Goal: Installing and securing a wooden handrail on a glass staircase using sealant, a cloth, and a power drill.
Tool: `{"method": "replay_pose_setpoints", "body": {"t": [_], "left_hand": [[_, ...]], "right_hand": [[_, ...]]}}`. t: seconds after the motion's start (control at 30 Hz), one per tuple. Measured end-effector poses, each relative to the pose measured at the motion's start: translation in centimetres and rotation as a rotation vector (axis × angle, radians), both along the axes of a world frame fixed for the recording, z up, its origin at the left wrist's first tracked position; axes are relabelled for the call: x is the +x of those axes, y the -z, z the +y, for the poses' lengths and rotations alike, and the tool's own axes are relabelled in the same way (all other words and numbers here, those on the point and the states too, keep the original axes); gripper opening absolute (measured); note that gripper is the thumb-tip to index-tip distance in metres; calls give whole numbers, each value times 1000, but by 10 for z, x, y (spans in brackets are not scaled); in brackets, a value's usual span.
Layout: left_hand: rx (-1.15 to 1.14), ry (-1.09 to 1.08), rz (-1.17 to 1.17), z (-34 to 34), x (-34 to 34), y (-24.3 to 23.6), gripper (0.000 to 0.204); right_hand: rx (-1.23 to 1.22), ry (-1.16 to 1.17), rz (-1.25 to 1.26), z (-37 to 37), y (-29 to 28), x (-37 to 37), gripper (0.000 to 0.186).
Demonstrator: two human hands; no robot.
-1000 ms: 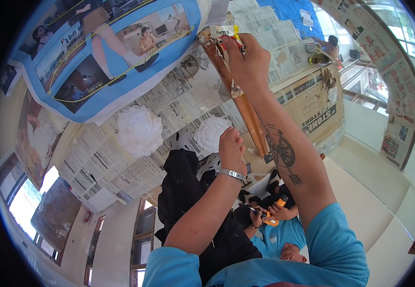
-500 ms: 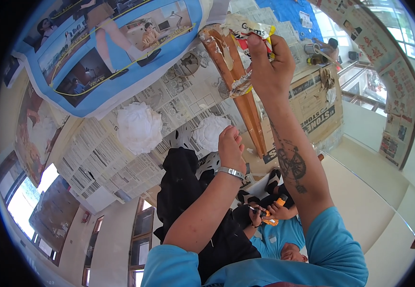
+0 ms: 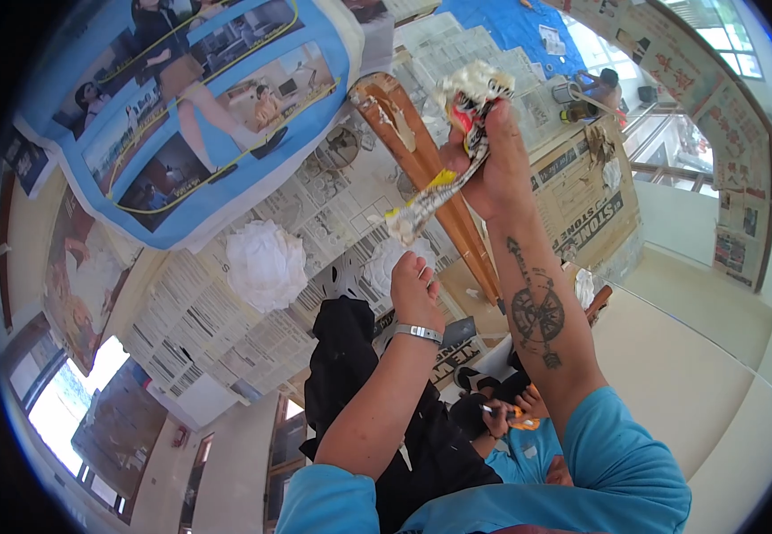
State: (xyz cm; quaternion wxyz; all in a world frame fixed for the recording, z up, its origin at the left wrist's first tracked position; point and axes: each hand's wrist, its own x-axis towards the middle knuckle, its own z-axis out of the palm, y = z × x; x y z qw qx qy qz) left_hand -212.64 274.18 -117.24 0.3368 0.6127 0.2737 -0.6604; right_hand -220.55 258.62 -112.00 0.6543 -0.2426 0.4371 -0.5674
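My right hand (image 3: 499, 160) is closed around a crumpled plastic packet (image 3: 475, 111), white, red and yellow, with pale paste smeared on it. A loose strip of the packet (image 3: 426, 206) hangs down to the left. Behind it leans a long brown wooden piece (image 3: 404, 133) with whitish paste streaked over its upper end. My left hand (image 3: 416, 289) is held lower, its fingers curled and nothing visible in them. Just beyond it, partly covered by that hand, lies a white ruffled flower-like piece (image 3: 384, 265). A larger white one (image 3: 267, 265) sits further left.
Newspaper sheets (image 3: 181, 307) cover the surface, with a blue picture banner (image 3: 137, 133) at the upper left. Cardboard (image 3: 582, 191) lies to the right. A co-worker (image 3: 528, 449) holding an orange tool is close by below; another person (image 3: 604, 87) is far right.
My right hand has lowered and turned over, bringing the packet away from the wooden piece's upper end; its strip now hangs to the left. My left hand stays curled, and the view has shifted slightly.
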Motion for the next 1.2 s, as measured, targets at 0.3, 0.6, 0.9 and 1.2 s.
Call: {"method": "replay_pose_setpoints", "body": {"t": [0.3, 0.6, 0.9, 1.2], "left_hand": [[21, -114, -113, -13, 12, 0, 38], [7, -100, -122, -15, 8, 0, 43], [-16, -54, -95, -11, 13, 5, 45], [-9, -59, -86, -13, 17, 3, 44]], "right_hand": [[119, -40, -129, 30, 24, -35, 38], [354, -127, 586, 57, 78, -71, 30], [293, -139, 1022, 42, 90, -44, 28], [36, 185, 1422, 58, 104, -6, 24]]}}
